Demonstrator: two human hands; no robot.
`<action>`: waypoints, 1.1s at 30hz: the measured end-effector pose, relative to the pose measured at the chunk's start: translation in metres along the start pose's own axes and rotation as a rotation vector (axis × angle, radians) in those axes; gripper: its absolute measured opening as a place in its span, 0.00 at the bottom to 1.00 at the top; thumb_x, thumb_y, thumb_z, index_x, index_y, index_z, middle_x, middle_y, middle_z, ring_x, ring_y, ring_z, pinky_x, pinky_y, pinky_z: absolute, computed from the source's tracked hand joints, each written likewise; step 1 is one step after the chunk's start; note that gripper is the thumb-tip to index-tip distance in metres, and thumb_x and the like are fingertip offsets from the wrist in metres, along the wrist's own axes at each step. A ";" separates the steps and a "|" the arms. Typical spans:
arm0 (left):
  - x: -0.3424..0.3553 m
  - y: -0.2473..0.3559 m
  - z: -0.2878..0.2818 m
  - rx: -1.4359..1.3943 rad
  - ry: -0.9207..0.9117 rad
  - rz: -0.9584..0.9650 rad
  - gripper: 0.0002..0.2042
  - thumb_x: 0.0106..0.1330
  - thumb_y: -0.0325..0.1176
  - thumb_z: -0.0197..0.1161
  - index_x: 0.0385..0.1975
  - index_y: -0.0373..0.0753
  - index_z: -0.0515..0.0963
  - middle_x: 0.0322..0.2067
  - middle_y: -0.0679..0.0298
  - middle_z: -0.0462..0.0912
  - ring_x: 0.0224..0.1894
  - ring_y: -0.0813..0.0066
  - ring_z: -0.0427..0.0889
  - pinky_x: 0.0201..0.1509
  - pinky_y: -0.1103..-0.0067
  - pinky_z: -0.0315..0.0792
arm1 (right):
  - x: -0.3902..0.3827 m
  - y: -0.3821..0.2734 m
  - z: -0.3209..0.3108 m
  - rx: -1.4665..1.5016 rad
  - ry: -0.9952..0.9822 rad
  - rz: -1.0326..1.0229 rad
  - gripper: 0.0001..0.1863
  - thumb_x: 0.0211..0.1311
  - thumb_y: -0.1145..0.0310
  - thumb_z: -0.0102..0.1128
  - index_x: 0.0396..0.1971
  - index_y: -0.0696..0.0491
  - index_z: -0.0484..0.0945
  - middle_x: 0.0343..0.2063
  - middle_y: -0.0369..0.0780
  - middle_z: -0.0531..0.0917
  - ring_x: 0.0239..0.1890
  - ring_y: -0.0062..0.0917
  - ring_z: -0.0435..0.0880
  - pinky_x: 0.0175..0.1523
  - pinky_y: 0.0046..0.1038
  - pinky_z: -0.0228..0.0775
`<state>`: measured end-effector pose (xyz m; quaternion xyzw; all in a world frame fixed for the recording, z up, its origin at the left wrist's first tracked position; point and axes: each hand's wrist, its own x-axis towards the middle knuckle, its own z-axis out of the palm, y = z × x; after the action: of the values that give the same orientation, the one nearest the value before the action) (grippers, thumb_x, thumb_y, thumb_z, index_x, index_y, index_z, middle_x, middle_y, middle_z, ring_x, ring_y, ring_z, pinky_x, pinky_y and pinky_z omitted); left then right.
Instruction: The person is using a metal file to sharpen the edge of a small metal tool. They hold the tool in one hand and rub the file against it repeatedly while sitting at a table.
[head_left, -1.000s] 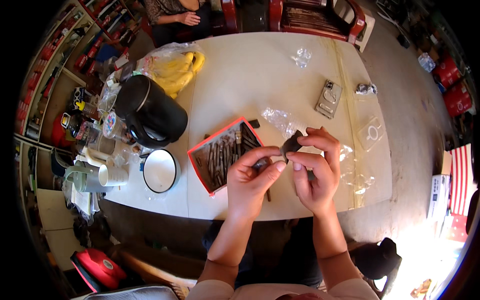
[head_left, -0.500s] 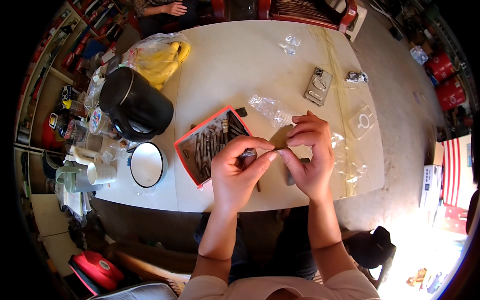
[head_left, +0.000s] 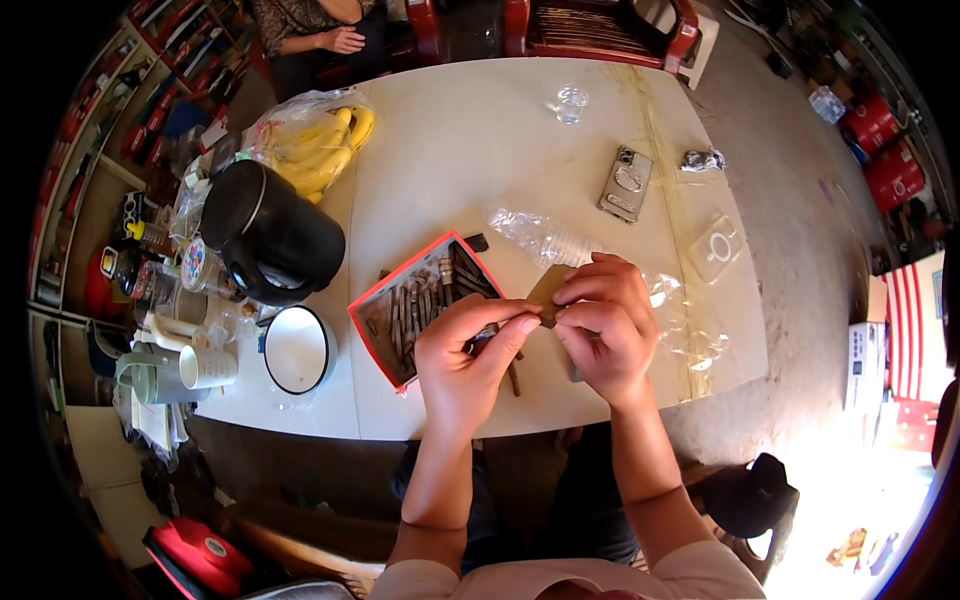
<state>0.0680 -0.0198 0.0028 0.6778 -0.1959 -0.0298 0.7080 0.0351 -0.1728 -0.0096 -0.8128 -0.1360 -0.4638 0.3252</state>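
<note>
Over the table's near side, both hands meet in front of me with fingers closed. My right hand pinches a small, flat olive-brown piece, like a stiff square of sheet. At its lower corner, the thumb and forefinger of my left hand press together, apparently on the same piece; whether they hold anything else is hidden. Just left of the hands lies an open box with a red rim. Inside are many dark metal rods, resembling drill bits, partly covered by my left hand.
A crumpled clear plastic bottle lies beyond my hands, with a phone and a small glass farther off. On the left stand a black kettle, bagged bananas and a white bowl. Another person sits across.
The brown piece has been turned so more of its flat face shows. My right fingers have curled in closer around it. The view has shifted slightly, showing more of the seated person.
</note>
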 end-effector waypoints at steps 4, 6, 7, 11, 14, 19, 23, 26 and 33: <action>-0.001 0.006 0.000 -0.031 0.025 -0.038 0.05 0.54 0.20 0.66 0.31 0.31 0.81 0.28 0.64 0.80 0.27 0.83 0.74 0.30 0.87 0.67 | -0.001 -0.002 0.003 0.048 0.054 0.001 0.13 0.35 0.77 0.69 0.23 0.51 0.74 0.27 0.36 0.80 0.32 0.33 0.78 0.42 0.35 0.73; -0.001 0.003 -0.001 -0.052 0.036 0.009 0.07 0.51 0.20 0.67 0.31 0.32 0.81 0.28 0.65 0.80 0.27 0.84 0.72 0.30 0.87 0.66 | 0.002 -0.005 0.005 0.066 0.078 0.011 0.14 0.35 0.77 0.70 0.23 0.52 0.73 0.27 0.36 0.80 0.31 0.33 0.78 0.42 0.34 0.73; -0.001 0.001 -0.001 -0.078 0.042 -0.011 0.07 0.52 0.20 0.67 0.31 0.31 0.81 0.28 0.65 0.80 0.27 0.85 0.71 0.30 0.87 0.66 | -0.001 -0.007 0.004 0.072 0.086 0.035 0.14 0.35 0.77 0.70 0.23 0.52 0.73 0.27 0.36 0.80 0.31 0.33 0.78 0.41 0.34 0.72; -0.002 -0.003 0.001 -0.166 0.064 -0.024 0.07 0.52 0.19 0.67 0.30 0.30 0.79 0.29 0.65 0.80 0.25 0.87 0.68 0.27 0.88 0.64 | 0.000 -0.005 0.003 0.147 0.053 0.089 0.14 0.36 0.78 0.70 0.23 0.51 0.72 0.27 0.35 0.80 0.31 0.32 0.78 0.42 0.33 0.72; -0.005 -0.003 0.002 -0.231 0.081 -0.017 0.06 0.53 0.18 0.66 0.30 0.30 0.78 0.29 0.65 0.79 0.24 0.88 0.67 0.26 0.90 0.63 | -0.001 -0.007 0.004 0.171 0.031 0.134 0.13 0.38 0.80 0.68 0.24 0.52 0.72 0.26 0.37 0.79 0.31 0.32 0.78 0.40 0.33 0.71; -0.003 -0.002 0.007 -0.266 0.126 -0.026 0.06 0.54 0.18 0.66 0.31 0.30 0.78 0.28 0.66 0.78 0.22 0.89 0.65 0.25 0.91 0.62 | -0.001 -0.008 0.003 0.280 0.011 0.313 0.13 0.39 0.81 0.67 0.24 0.54 0.72 0.25 0.36 0.77 0.32 0.30 0.77 0.38 0.28 0.70; -0.001 -0.008 0.004 -0.265 0.090 -0.103 0.07 0.55 0.20 0.66 0.33 0.31 0.79 0.26 0.70 0.75 0.23 0.89 0.64 0.24 0.91 0.60 | -0.004 -0.015 0.000 0.468 -0.054 0.602 0.11 0.45 0.81 0.66 0.27 0.56 0.72 0.24 0.36 0.77 0.32 0.24 0.77 0.39 0.24 0.70; 0.001 -0.010 0.005 -0.292 0.091 -0.158 0.07 0.56 0.21 0.65 0.35 0.32 0.80 0.24 0.72 0.72 0.23 0.89 0.64 0.25 0.91 0.58 | -0.008 -0.014 0.001 0.584 -0.085 0.679 0.11 0.48 0.80 0.65 0.29 0.56 0.71 0.26 0.35 0.76 0.33 0.19 0.76 0.40 0.22 0.69; 0.001 -0.014 0.005 -0.442 0.100 -0.311 0.08 0.57 0.24 0.66 0.37 0.34 0.80 0.25 0.73 0.75 0.24 0.89 0.66 0.27 0.90 0.59 | -0.004 -0.018 -0.001 0.987 -0.081 0.861 0.08 0.61 0.77 0.56 0.39 0.59 0.70 0.31 0.35 0.76 0.35 0.17 0.75 0.44 0.22 0.68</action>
<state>0.0703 -0.0256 -0.0109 0.5296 -0.0432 -0.1465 0.8344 0.0226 -0.1596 -0.0055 -0.5667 -0.0076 -0.1442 0.8112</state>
